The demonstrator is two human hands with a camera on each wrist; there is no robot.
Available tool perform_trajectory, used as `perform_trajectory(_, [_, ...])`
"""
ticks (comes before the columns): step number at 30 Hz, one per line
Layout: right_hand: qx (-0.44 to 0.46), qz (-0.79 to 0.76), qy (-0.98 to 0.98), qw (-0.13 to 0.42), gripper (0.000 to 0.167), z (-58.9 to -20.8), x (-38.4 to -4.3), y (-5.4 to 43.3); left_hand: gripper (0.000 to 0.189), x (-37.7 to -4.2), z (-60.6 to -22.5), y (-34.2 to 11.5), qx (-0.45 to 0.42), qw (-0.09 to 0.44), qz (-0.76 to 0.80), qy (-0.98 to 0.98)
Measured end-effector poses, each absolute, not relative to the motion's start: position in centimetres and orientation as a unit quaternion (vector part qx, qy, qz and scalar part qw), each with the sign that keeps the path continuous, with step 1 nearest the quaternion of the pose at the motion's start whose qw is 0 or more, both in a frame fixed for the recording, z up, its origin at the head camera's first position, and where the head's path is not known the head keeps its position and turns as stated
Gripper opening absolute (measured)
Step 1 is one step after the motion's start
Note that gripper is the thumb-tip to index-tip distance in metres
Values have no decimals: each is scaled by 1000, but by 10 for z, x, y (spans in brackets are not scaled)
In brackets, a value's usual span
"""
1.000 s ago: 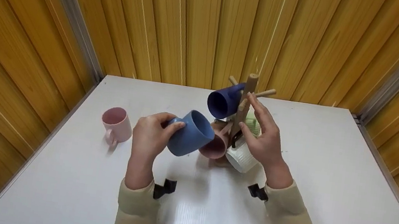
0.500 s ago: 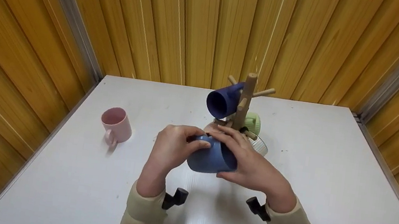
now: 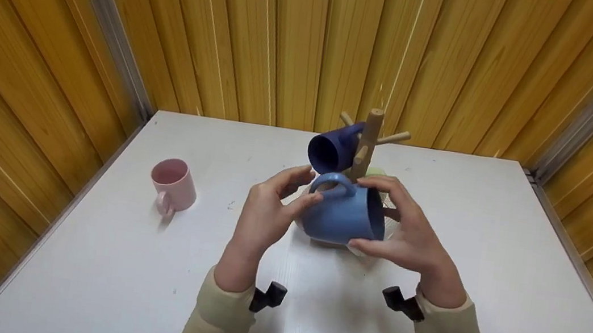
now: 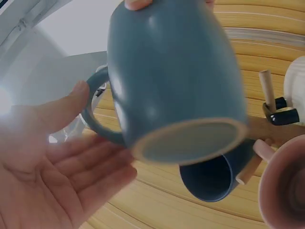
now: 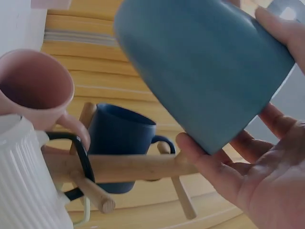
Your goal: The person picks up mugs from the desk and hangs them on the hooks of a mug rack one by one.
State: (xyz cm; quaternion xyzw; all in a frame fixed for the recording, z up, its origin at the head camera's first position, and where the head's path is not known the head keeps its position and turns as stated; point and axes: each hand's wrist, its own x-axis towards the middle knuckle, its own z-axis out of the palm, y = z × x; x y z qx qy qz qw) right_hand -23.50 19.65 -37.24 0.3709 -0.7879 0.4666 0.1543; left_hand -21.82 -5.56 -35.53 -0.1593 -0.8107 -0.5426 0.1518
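A light blue mug (image 3: pixel 339 215) is held up in front of the wooden mug tree (image 3: pixel 369 142), its handle up and its mouth toward the right. My right hand (image 3: pixel 411 230) grips it around the rim end, thumb below and fingers above. My left hand (image 3: pixel 267 205) is beside the base and handle; in the left wrist view its fingers (image 4: pixel 102 174) are extended and the thumb is at the handle (image 4: pixel 97 107). A dark blue mug (image 3: pixel 327 152) hangs on the tree. Lower pegs carry a pink mug (image 5: pixel 38 81) and a white ribbed mug (image 5: pixel 28 176), mostly hidden in the head view.
Another pink mug (image 3: pixel 174 185) stands upright at the left of the white table (image 3: pixel 88 265). A pale green mug (image 3: pixel 376 172) peeks out behind the tree. Upper pegs (image 3: pixel 395 137) stick out to the sides. Wood-patterned walls (image 3: pixel 289 45) enclose the table.
The right hand has left the tree's post and taken the light blue mug by its rim end. The mug has moved right and turned handle up; the left hand's fingers have loosened from its handle.
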Motion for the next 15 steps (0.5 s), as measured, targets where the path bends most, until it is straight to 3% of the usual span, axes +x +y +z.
perform_trajectory(7, [240, 550, -784, 157, 88, -373, -246, 207, 43, -233, -363, -47, -105, 27, -573, -812])
perform_trajectory(15, [180, 566, -794, 129, 80, -383, -265, 214, 39, -250, -382, -28, -101, 3, -595, -798])
